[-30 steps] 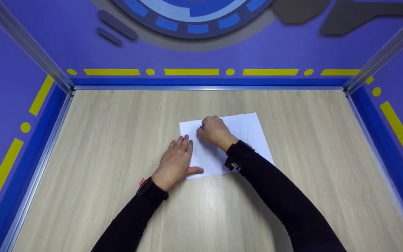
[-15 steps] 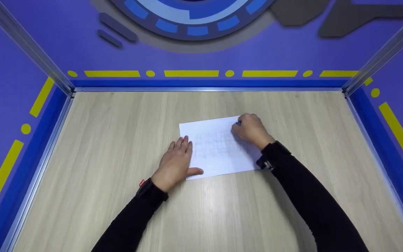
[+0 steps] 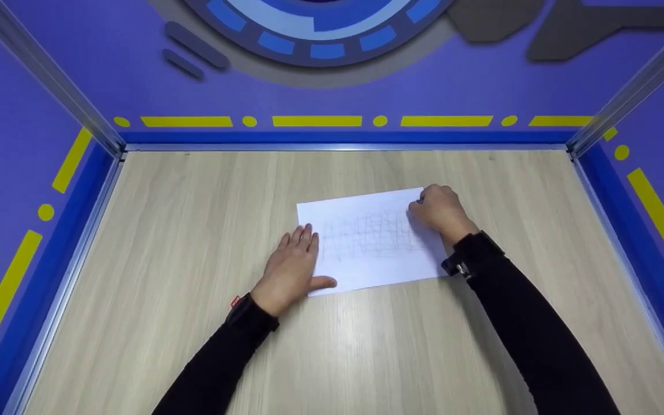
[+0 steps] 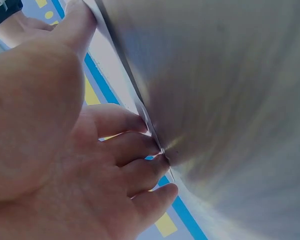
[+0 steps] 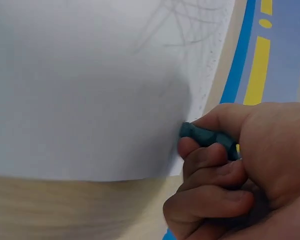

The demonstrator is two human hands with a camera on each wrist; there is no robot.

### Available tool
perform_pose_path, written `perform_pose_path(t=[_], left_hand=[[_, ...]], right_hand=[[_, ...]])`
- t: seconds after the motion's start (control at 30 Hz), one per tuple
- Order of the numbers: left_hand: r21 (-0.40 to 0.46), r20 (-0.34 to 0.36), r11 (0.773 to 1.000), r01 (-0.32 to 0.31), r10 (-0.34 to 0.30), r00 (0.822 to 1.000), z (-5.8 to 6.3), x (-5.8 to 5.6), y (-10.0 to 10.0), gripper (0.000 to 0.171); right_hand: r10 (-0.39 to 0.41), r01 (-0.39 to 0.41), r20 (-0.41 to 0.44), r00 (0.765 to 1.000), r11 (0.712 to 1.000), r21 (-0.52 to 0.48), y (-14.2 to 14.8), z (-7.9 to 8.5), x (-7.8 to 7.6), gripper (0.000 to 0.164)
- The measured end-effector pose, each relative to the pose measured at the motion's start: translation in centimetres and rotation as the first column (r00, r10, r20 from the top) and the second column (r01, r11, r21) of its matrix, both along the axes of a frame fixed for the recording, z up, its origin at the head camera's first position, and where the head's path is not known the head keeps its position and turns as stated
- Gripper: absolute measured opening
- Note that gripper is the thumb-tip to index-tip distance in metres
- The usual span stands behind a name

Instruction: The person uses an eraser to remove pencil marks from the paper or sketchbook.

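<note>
Two hands at work on one sheet of white paper, which lies flat near the middle of a pale wood-grain table, turned slightly askew.

Left hand: flat, palm down, fingers straight and together, pointing away from the person. It rests across the sheet's left edge, thumb spread out along the near corner; it grasps nothing. The left wrist view shows the fingertips pressed to the surface. Forearm in a black sleeve, angled in from lower left.

Right hand: curled into a loose fist at the sheet's far right corner, knuckles up, wrist bent slightly. It pinches a small teal eraser between thumb and fingers, the eraser's tip at the paper's edge. Black sleeve and a dark wristband; forearm angled in from lower right.

Sheet: faint grey pencil lines cross its middle, between the two hands.

Surround: blue walls with yellow dashes.
</note>
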State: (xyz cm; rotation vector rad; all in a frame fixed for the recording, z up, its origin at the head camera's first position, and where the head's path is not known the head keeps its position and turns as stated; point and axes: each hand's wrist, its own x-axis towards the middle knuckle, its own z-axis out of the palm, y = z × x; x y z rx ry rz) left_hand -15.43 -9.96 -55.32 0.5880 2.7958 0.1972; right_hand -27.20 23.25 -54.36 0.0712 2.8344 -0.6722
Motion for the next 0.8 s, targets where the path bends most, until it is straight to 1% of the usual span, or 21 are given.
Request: perform_pose_path(t=[0.1, 0.17, 0.27, 0.37, 0.4, 0.47, 0.5, 0.53, 0.57, 0.6, 0.63, 0.7, 0.73, 0.77, 0.8], left_hand=[[0.004, 0.013, 1.0, 0.002, -0.003, 1.0, 0.0, -0.1, 0.1, 0.114], [0.006, 0.02, 1.0, 0.002, -0.002, 1.0, 0.0, -0.1, 0.1, 0.113], [0.014, 0.014, 1.0, 0.0, 0.0, 1.0, 0.0, -0.1, 0.0, 0.114], [0.018, -0.003, 1.0, 0.001, -0.001, 1.0, 0.0, -0.2, 0.0, 0.114], [0.018, -0.009, 1.0, 0.002, -0.002, 1.0, 0.0, -0.2, -0.1, 0.115], [0.019, -0.026, 1.0, 0.006, -0.006, 1.0, -0.1, -0.2, -0.1, 0.115], [0.02, -0.038, 1.0, 0.009, -0.008, 0.999, -0.1, -0.2, -0.1, 0.115], [0.023, -0.051, 1.0, 0.012, -0.011, 0.999, -0.2, -0.2, -0.1, 0.114], [0.026, -0.062, 1.0, 0.012, -0.011, 0.998, -0.2, -0.2, -0.1, 0.114], [0.03, -0.069, 0.999, 0.011, -0.009, 0.998, -0.2, -0.2, -0.1, 0.114], [0.032, -0.073, 0.999, 0.011, -0.008, 0.997, -0.3, -0.3, 0.0, 0.114], [0.034, -0.072, 0.999, 0.006, -0.004, 0.997, -0.3, -0.3, 0.0, 0.114], [0.034, -0.068, 0.999, 0.003, -0.001, 0.998, -0.4, -0.3, 0.0, 0.115], [0.033, -0.062, 0.999, 0.0, 0.002, 0.998, -0.4, -0.3, 0.0, 0.115], [0.03, -0.059, 1.0, -0.001, 0.003, 0.998, -0.4, -0.3, 0.0, 0.115]], right_hand=[[-0.001, 0.001, 0.006, 1.0, 1.0, 0.005, -0.6, 0.2, 0.3, 0.03], [0.013, -0.013, -0.005, 1.0, 1.0, -0.009, -1.6, 0.1, 0.6, 0.029], [0.051, -0.054, -0.045, 0.998, 0.997, -0.06, -4.0, -0.1, 0.8, 0.028], [0.113, -0.122, -0.088, 0.99, 0.987, -0.101, -7.4, -0.2, 0.8, 0.027], [0.142, -0.155, -0.11, 0.984, 0.981, -0.12, -8.3, -1.3, 0.3, 0.029], [0.191, -0.206, -0.12, 0.974, 0.97, -0.131, -10.7, -1.4, 0.2, 0.029], [0.219, -0.239, -0.145, 0.965, 0.961, -0.138, -11.5, -2.4, -0.2, 0.031], [0.238, -0.256, -0.139, 0.961, 0.957, -0.134, -12.6, -2.4, -0.2, 0.032], [0.254, -0.273, -0.146, 0.956, 0.953, -0.131, -13.5, -3.5, -0.7, 0.032], [0.268, -0.285, -0.144, 0.953, 0.951, -0.119, -14.4, -3.5, -0.6, 0.032], [0.274, -0.287, -0.129, 0.953, 0.953, -0.101, -15.5, -2.4, -0.1, 0.031], [0.288, -0.3, -0.127, 0.949, 0.949, -0.092, -16.6, -2.7, 0.0, 0.031], [0.284, -0.293, -0.102, 0.953, 0.953, -0.08, -17.2, -1.8, 0.3, 0.029], [0.288, -0.296, -0.105, 0.952, 0.952, -0.075, -17.3, -1.9, 0.3, 0.029], [0.291, -0.297, -0.093, 0.952, 0.952, -0.07, -17.5, -1.0, 0.7, 0.029]])
